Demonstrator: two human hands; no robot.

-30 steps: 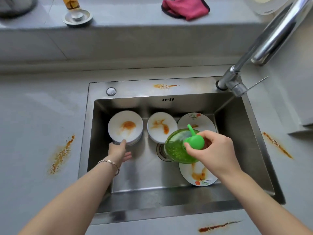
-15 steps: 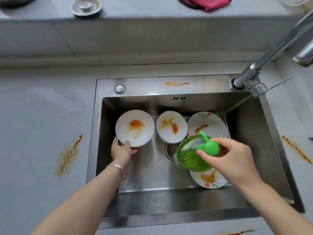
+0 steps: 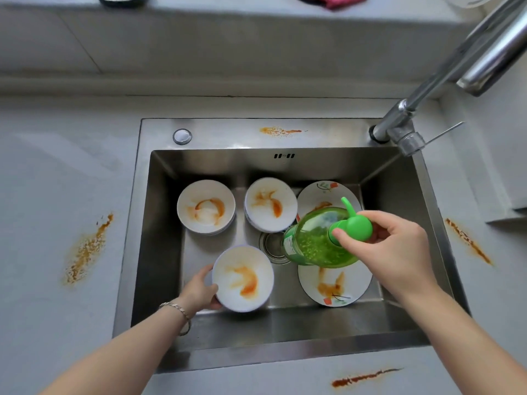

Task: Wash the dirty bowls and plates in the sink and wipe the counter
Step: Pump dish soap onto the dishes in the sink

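We look down on a grey bench point(image 3: 57, 166) with a steel sink point(image 3: 228, 132) set into it. An orange smear point(image 3: 365, 376) lies on the bench at six o'clock, nearest us. In the basin, our left hand point(image 3: 199, 292) has its grip curled round the near-left rim of a sauce-streaked bowl point(image 3: 242, 277), mouth up, at seven o'clock of the drain point(image 3: 272, 246). Our right hand point(image 3: 399, 246) closes its grip on the pump head of a green soap bottle point(image 3: 316, 240), held over a stained plate point(image 3: 336, 286).

The bowl lies at eight o'clock from the pump, and the bottle's long axis runs from two to eight. The spout point(image 3: 349, 205) points toward eleven, so we judge it must turn, or the bowl must slide under it.

Farther back sit the left stack point(image 3: 206, 208), a middle stack point(image 3: 269, 205) and a second plate point(image 3: 319, 192). Half a second ago this bowl rested on the left stack at ten o'clock, and it has since come toward us.
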